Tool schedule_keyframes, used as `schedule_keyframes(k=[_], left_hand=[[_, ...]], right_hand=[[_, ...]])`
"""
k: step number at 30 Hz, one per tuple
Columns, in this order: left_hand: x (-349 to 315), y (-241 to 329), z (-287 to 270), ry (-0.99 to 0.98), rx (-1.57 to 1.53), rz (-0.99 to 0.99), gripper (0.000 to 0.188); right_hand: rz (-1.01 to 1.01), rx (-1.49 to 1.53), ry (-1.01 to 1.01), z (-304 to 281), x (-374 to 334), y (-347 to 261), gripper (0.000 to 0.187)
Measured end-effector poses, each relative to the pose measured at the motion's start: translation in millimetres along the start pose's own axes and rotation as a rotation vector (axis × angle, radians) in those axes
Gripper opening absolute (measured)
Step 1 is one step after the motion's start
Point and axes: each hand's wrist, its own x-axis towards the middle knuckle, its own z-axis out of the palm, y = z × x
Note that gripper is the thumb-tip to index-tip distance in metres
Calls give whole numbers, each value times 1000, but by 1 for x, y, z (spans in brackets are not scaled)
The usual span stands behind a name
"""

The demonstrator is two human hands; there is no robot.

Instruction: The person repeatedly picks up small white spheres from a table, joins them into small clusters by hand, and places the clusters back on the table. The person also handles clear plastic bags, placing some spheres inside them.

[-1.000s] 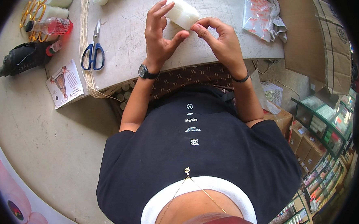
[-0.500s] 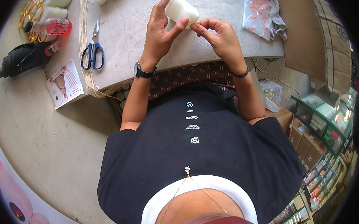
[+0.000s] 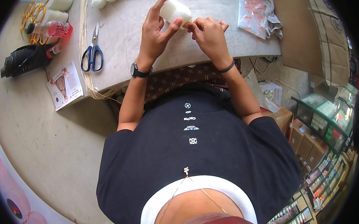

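A white, thick cylindrical candle (image 3: 176,9) lies tilted in my left hand (image 3: 156,37), whose fingers and thumb hold it above the table. At the candle's near right end, my right hand (image 3: 209,39) is pinched with thumb and forefinger. Whatever thin part those fingertips grip is too small to make out. Left of my hands, blue-handled scissors (image 3: 92,58) rest on the table with their blades pointing away from me. Beside them runs a bundle of pale wick strands (image 3: 83,28). Several small round white candles (image 3: 99,2) sit at the far left.
At the left lie a red-filled bottle (image 3: 52,29), a black bottle (image 3: 25,62), gold rings (image 3: 30,17) and a printed card (image 3: 64,85). A plastic packet (image 3: 253,12) sits on the table's far right. Beyond stand cardboard (image 3: 303,37) and shelving (image 3: 321,115).
Both hands and the candle have shifted slightly left in the picture. My right hand has turned, its knuckles rolling over, while still pinching at the candle's end.
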Motion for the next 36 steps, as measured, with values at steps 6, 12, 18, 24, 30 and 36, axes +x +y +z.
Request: schedule_keyframes(k=[6,12,18,24,30,36], left_hand=[[-1,11,2,-21,-310,-111,82],[5,-2,3,-43,-208,60,105],[9,3,2,-43,-155,34,104],[3,-9,-3,71,-290,82,89],[-5,-5,-4,100,-733,52,91],[-11,16,5,28,-893,111,105]], right_hand=[[97,202,21,21,3,11,46],[-159,45,73,29,11,28,45],[-291,79,78,25,13,39,43],[-161,312,-108,-2,12,20,56],[10,655,-52,-22,-5,0,84],[111,1122,-221,-40,3,-29,84]])
